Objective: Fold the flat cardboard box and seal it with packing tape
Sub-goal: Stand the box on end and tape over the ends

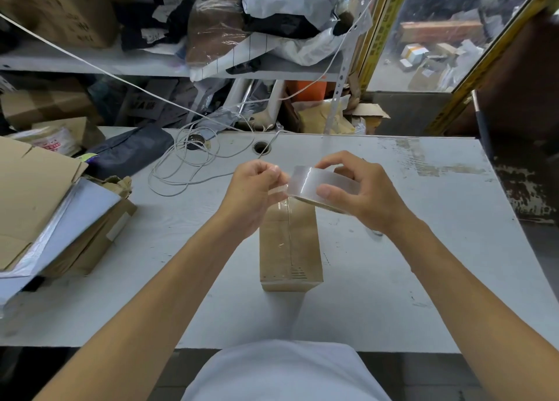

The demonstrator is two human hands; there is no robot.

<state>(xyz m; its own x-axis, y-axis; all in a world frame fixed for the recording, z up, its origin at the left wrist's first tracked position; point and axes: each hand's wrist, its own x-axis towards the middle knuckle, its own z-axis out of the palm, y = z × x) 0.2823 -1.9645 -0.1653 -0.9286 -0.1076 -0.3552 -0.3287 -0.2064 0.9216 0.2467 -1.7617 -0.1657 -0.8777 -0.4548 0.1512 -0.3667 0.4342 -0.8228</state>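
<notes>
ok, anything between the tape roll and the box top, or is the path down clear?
Nothing visible blocks it. The right hand holds the tape roll just above the far end of the cardboard box; the left hand pinches the tape's free end. Only air lies between, and the box top is bare.

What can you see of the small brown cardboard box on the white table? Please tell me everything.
The small brown cardboard box is already folded into a narrow, oblong shape and lies flat on the scuffed white table, its long side pointing away from the person. A strip of clear tape runs along its top seam and looks glossy. Both hands are raised above its far end; neither clearly touches it. Dark printed marks show near its close end.
</notes>
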